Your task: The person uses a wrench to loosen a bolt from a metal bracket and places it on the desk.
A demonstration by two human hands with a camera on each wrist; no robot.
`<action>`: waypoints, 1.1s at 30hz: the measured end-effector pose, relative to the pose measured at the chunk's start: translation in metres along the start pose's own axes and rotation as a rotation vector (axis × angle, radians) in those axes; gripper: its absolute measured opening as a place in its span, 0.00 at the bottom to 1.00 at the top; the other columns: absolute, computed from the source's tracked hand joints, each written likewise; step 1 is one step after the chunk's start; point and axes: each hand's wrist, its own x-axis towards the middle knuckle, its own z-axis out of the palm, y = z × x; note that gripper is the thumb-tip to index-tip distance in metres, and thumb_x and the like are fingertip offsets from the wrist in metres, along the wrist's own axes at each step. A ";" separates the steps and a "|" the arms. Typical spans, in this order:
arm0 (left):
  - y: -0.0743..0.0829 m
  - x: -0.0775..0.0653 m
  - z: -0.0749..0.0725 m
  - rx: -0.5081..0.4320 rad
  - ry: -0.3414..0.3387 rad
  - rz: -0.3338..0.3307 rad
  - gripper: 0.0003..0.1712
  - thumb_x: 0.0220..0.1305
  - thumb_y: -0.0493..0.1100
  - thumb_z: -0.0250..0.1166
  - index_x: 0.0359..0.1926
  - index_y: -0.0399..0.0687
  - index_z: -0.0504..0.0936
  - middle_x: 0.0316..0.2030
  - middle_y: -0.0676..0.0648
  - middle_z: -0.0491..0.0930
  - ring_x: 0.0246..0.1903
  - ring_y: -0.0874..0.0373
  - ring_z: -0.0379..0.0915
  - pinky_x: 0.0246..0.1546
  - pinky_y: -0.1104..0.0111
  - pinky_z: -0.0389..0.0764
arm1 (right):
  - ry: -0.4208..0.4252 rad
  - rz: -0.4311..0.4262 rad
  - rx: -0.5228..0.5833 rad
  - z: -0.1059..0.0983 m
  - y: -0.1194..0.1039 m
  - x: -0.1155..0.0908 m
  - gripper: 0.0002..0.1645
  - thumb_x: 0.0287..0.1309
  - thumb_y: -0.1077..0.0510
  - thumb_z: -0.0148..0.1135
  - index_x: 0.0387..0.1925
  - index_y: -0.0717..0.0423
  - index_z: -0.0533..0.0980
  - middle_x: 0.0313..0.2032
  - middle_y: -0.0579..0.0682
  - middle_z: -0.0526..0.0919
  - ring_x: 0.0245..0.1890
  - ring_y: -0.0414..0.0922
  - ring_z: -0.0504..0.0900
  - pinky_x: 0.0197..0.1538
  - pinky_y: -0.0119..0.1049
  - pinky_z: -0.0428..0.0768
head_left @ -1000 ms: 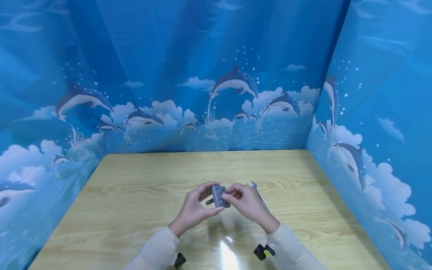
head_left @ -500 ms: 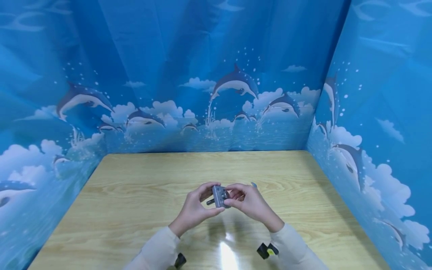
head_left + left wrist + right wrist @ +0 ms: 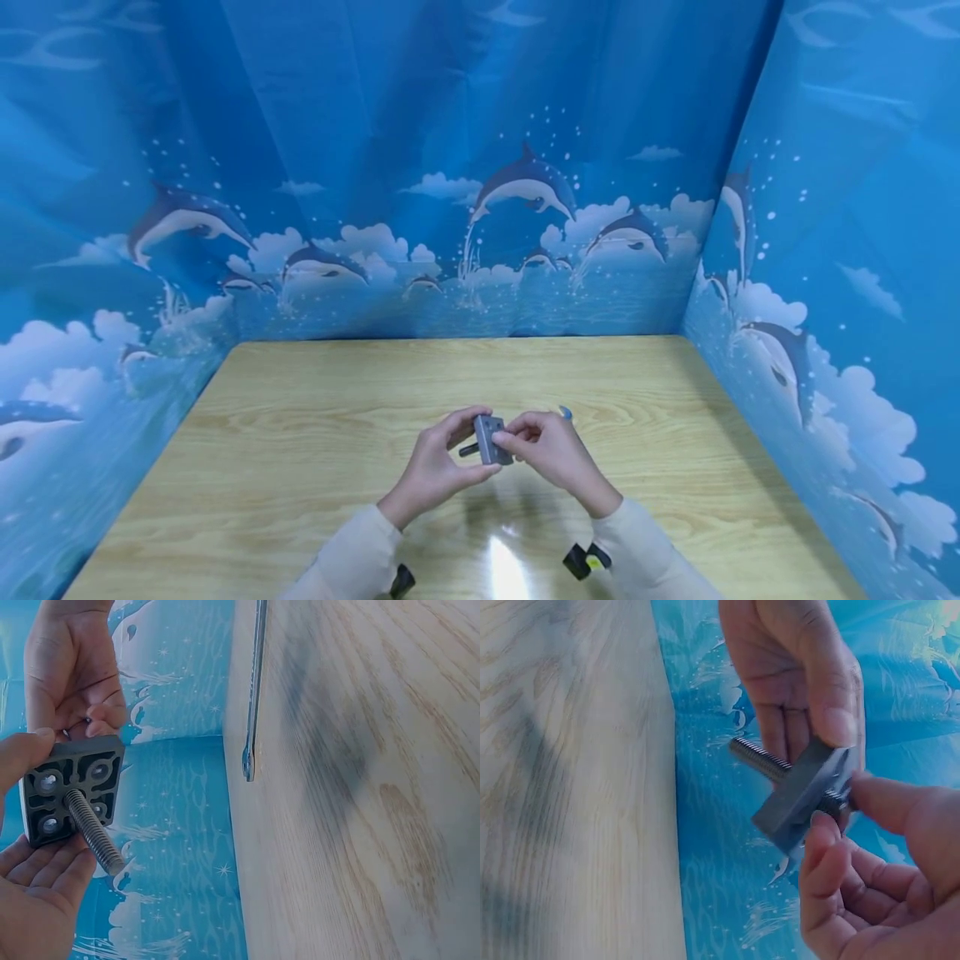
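My left hand (image 3: 438,462) holds a small grey square plate (image 3: 485,440) by its edges, thumb on one side and fingers on the other. The plate is raised over the table and has recessed holes near its corners. From its middle sticks out a threaded bolt (image 3: 96,836), pointing away from my right hand. On the plate's opposite face, the thumb and fingers of my right hand (image 3: 551,450) pinch a dark, ridged round piece (image 3: 832,801) at the centre. Fingertips partly cover that piece.
A wrench (image 3: 253,697) lies on the wood-grain table (image 3: 315,400); in the head view its blue-tinted end (image 3: 566,412) shows just beyond my right hand. Blue dolphin-printed curtains (image 3: 360,167) stand along the table's back and sides.
My right wrist swung slightly outward, then back inward, with the fingers staying at the plate's face. The left hand and plate have hardly moved.
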 end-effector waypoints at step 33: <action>0.000 -0.004 -0.001 -0.043 -0.014 -0.019 0.38 0.47 0.40 0.77 0.60 0.52 0.72 0.56 0.44 0.77 0.56 0.57 0.75 0.59 0.71 0.74 | -0.030 -0.083 -0.044 -0.002 -0.007 -0.005 0.13 0.59 0.51 0.65 0.39 0.57 0.81 0.30 0.46 0.83 0.28 0.39 0.80 0.30 0.30 0.83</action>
